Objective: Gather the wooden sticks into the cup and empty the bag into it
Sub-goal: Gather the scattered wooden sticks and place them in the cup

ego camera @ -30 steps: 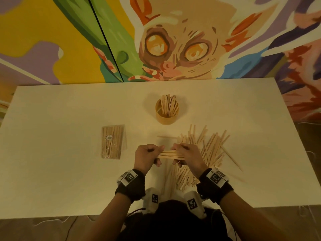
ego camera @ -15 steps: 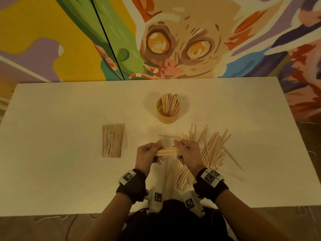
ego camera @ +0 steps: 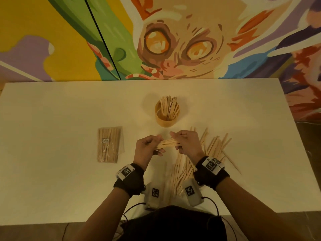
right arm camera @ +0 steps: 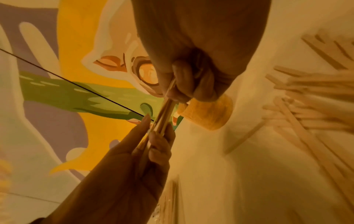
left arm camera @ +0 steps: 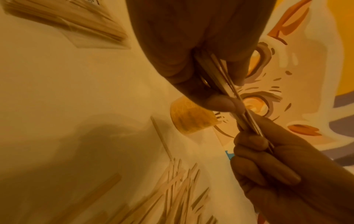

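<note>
Near the table (ego camera: pixel 52 171) centre, just short of the cup (ego camera: pixel 164 120): stick bundle (ego camera: pixel 167 143), pinched at opposite ends by left hand (ego camera: pixel 147 150) and right hand (ego camera: pixel 186 143); bag (ego camera: pixel 109 144) unopened at left; uneven grip likely scatters sticks.

The table (ego camera: pixel 52 119) across the middle of the head view is plain cream-white. On it, the cup (ego camera: pixel 167 119) above centre is amber-tan, its sticks (ego camera: pixel 170 106) pale wood, like the loose sticks (ego camera: pixel 213 146) right of centre. The bag (ego camera: pixel 109 145) at centre left is clear with a white label. The mural (ego camera: pixel 173 40) along the top shows yellow, green, purple, orange-eyed beige. The wristbands (ego camera: pixel 129 180) below are black with black-and-white square markers.
</note>
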The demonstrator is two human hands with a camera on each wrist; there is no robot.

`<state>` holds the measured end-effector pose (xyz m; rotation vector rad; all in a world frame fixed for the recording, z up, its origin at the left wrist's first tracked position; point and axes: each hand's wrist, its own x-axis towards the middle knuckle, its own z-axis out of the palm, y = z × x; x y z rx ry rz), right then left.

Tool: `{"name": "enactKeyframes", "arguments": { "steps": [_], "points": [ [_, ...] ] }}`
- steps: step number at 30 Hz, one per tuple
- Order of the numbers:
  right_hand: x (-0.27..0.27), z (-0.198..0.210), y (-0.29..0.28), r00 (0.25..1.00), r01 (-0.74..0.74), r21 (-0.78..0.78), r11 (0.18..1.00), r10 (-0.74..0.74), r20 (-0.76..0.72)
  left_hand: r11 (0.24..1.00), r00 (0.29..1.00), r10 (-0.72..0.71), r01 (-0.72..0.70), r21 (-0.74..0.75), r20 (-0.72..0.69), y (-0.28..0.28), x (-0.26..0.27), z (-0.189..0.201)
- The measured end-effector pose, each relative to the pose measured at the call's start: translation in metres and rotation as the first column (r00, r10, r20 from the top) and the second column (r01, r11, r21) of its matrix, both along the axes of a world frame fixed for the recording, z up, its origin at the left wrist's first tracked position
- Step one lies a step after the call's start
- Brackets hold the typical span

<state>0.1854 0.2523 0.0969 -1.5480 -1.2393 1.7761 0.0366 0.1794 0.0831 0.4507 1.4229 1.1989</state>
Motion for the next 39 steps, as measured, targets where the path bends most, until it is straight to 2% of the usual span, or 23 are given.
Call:
{"name": "enactKeyframes", "arguments": {
  "steps": [7, 12, 15, 17, 21, 25, 27, 30, 33, 35, 37, 39],
  "points": [
    [0.002, 0.015, 0.073, 0.995, -0.064, 0.095, 0.993, 0.056, 0.086, 0.989, 0.981, 0.119, -0.104, -0.105, 0.154, 0.026, -0.029, -0.008],
    [-0.002, 0.023, 0.134, 0.982, -0.077, 0.219, 0.973, 0.036, 0.186, 0.987, 0.996, 0.057, -0.045, -0.156, 0.072, 0.02, -0.044, -0.023],
    [-0.015, 0.026, 0.161, 0.941, -0.217, 0.33, 0.919, 0.106, 0.322, 0.985, 0.999, 0.026, -0.02, -0.174, 0.034, 0.011, -0.046, -0.031],
    [-0.031, 0.027, 0.169, 0.881, -0.367, 0.371, 0.853, 0.19, 0.434, 0.98, 0.999, 0.02, -0.014, -0.197, 0.03, 0.004, -0.046, -0.035],
    [-0.07, 0.028, 0.167, 0.657, -0.678, 0.306, 0.669, 0.364, 0.66, 0.971, 0.999, 0.011, -0.001, -0.238, 0.041, -0.006, -0.044, -0.042],
    [-0.094, 0.031, 0.159, 0.491, -0.816, 0.213, 0.537, 0.451, 0.745, 0.968, 1.0, -0.015, 0.02, -0.248, 0.024, -0.012, -0.043, -0.044],
    [-0.097, 0.033, 0.16, 0.477, -0.823, 0.199, 0.533, 0.457, 0.75, 0.969, 1.0, -0.01, 0.011, -0.247, 0.003, -0.012, -0.042, -0.045],
    [-0.093, 0.033, 0.165, 0.48, -0.807, 0.183, 0.561, 0.445, 0.756, 0.97, 0.998, 0.008, -0.023, -0.241, -0.061, -0.005, -0.042, -0.045],
    [-0.089, 0.033, 0.167, 0.455, -0.823, 0.171, 0.541, 0.451, 0.768, 0.981, 0.986, 0.002, -0.034, -0.192, -0.164, 0.009, -0.04, -0.042],
    [-0.092, 0.033, 0.165, 0.442, -0.84, 0.183, 0.511, 0.45, 0.776, 0.989, 0.928, -0.035, -0.022, -0.147, -0.371, 0.021, -0.038, -0.041],
    [-0.099, 0.029, 0.16, 0.41, -0.864, 0.178, 0.471, 0.454, 0.791, 0.993, 0.816, -0.101, 0.044, -0.113, -0.569, 0.037, -0.038, -0.043],
    [-0.107, 0.022, 0.155, 0.371, -0.889, 0.163, 0.428, 0.465, 0.804, 0.987, 0.767, -0.158, 0.113, -0.112, -0.622, 0.054, -0.038, -0.044]
  ]
}}
